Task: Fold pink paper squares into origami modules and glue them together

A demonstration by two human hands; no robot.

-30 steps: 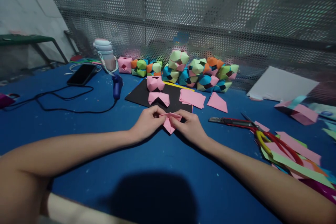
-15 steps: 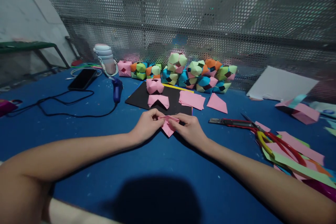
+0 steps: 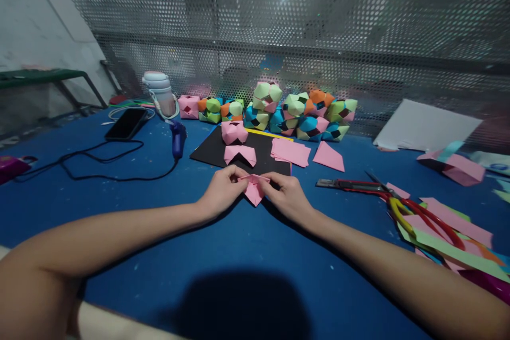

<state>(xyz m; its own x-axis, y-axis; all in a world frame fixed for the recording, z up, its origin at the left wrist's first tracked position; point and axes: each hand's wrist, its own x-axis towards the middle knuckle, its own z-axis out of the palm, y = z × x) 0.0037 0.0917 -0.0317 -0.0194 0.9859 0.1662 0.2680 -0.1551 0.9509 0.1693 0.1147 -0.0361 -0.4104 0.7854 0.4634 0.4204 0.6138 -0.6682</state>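
A small pink folded paper (image 3: pixel 255 191) is held by its upper corners just above the blue table, its point facing me. My left hand (image 3: pixel 222 189) pinches the left corner between thumb and fingers. Gripping the right corner in the same way is my right hand (image 3: pixel 287 192). Behind them, on a black sheet (image 3: pixel 211 150), lie a bent pink paper piece (image 3: pixel 240 155) and a pink folded paper shape (image 3: pixel 234 132). A stack of pink paper (image 3: pixel 290 152) rests partly on that sheet, with a single pink piece (image 3: pixel 329 156) beside it.
Several colourful paper balls (image 3: pixel 297 109) line the metal mesh. At left are a bottle (image 3: pixel 158 93), a phone (image 3: pixel 126 124) and a blue corded tool (image 3: pixel 178 139). A cutter (image 3: pixel 346 185), scissors (image 3: pixel 402 212) and paper scraps (image 3: pixel 458 244) lie at right.
Both thumbs have drawn slightly apart, showing more of the pink paper's middle. The hands otherwise keep their place, and the view has shifted a little.
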